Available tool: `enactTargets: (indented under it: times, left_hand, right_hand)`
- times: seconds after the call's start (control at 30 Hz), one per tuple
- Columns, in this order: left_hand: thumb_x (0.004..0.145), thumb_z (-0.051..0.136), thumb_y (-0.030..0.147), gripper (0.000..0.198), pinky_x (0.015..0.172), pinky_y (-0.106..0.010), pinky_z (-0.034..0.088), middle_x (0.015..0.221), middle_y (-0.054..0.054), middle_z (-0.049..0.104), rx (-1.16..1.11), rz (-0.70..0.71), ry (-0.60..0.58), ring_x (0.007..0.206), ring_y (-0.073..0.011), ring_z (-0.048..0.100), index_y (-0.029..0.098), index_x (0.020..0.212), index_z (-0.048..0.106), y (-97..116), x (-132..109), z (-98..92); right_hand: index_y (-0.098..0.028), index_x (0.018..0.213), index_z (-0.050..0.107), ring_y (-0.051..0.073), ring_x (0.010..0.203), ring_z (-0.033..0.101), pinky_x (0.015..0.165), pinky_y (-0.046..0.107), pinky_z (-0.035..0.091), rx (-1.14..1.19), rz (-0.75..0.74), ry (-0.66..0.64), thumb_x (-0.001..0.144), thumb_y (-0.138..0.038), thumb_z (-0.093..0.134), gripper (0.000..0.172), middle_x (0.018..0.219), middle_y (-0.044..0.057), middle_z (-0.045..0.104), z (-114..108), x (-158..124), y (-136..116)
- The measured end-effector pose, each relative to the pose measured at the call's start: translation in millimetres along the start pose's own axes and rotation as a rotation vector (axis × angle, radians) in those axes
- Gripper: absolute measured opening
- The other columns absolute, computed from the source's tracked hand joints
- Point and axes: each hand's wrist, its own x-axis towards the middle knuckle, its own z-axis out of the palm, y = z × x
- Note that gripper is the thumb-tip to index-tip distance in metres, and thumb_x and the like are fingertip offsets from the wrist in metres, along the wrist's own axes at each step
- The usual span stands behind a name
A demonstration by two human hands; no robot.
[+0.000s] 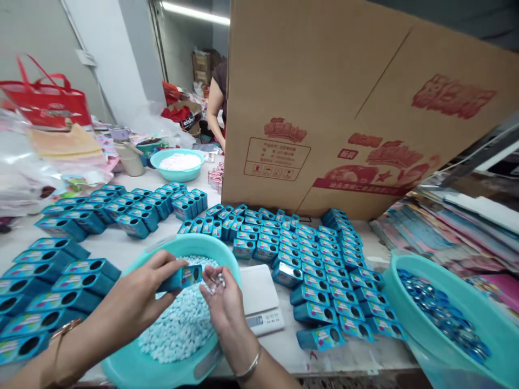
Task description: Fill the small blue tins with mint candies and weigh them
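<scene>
My left hand (140, 283) grips a small blue box (190, 276) with a dark round hole, tilted over the turquoise basin (232, 254). Small pale blue candies (174, 335) fill the bottom of this basin. Cupped close beside the box's holed end, my right hand (227, 305) holds a few of the candies, its fingertips near the hole. A white digital scale (259, 292) lies just right of the basin, partly behind my right hand.
Rows of similar blue boxes (284, 243) stand left, behind and right. A second basin (395, 302) at right holds shiny blue pieces. A big carton (324, 108) walls off the back. Farther off are a basin of white stuff (180, 162) and a person's arm (214, 108).
</scene>
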Motion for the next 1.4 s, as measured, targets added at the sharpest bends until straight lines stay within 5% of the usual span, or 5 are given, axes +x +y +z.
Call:
enactTargets:
  times: [0.17,0.57,1.07,1.27,1.4]
  left_hand:
    - [0.072,0.045,0.007,0.053,0.084,-0.041,0.047,0.103,-0.007,0.066,0.235,0.088,-0.225,0.096,-0.0273,0.059,0.029,0.119,0.059,8,3,2.3]
    - [0.075,0.042,0.006,0.063,0.089,-0.047,0.045,0.113,-0.013,0.065,0.478,0.103,-0.462,0.104,-0.0311,0.058,0.022,0.136,0.050,21,19,-11.7]
    - [0.080,0.049,0.020,0.052,0.083,-0.041,0.051,0.113,-0.009,0.068,0.386,0.136,-0.320,0.099,-0.0288,0.064,0.027,0.130,0.055,8,18,-10.0]
    - [0.083,0.057,0.042,0.045,0.086,-0.031,0.052,0.117,-0.002,0.067,0.167,0.097,-0.055,0.103,-0.0228,0.064,0.030,0.127,0.055,-9,12,-6.0]
    - [0.083,0.058,0.042,0.051,0.086,-0.029,0.053,0.118,-0.002,0.067,0.115,0.138,0.000,0.103,-0.0227,0.064,0.031,0.132,0.051,-5,12,-4.6]
  right_hand:
    - [-0.020,0.081,0.053,0.016,0.067,0.063,0.057,0.028,0.048,0.121,0.238,-0.028,0.071,-0.035,0.068,0.024,0.077,0.002,0.065,5,11,28]
    - [-0.019,0.075,0.059,0.014,0.062,0.055,0.055,0.027,0.047,0.206,0.310,-0.060,0.067,-0.028,0.064,0.013,0.069,0.001,0.060,15,21,43]
    - [-0.018,0.076,0.061,0.016,0.068,0.060,0.060,0.028,0.049,0.273,0.319,-0.125,0.064,-0.024,0.069,0.017,0.073,0.002,0.063,16,19,38]
    - [-0.020,0.080,0.060,0.017,0.069,0.062,0.064,0.031,0.052,0.283,0.275,0.005,0.065,-0.025,0.069,0.018,0.072,0.000,0.064,16,9,5]
    - [-0.020,0.083,0.060,0.017,0.074,0.063,0.064,0.030,0.052,0.305,0.215,-0.064,0.068,-0.030,0.067,0.020,0.077,0.003,0.066,10,8,-5]
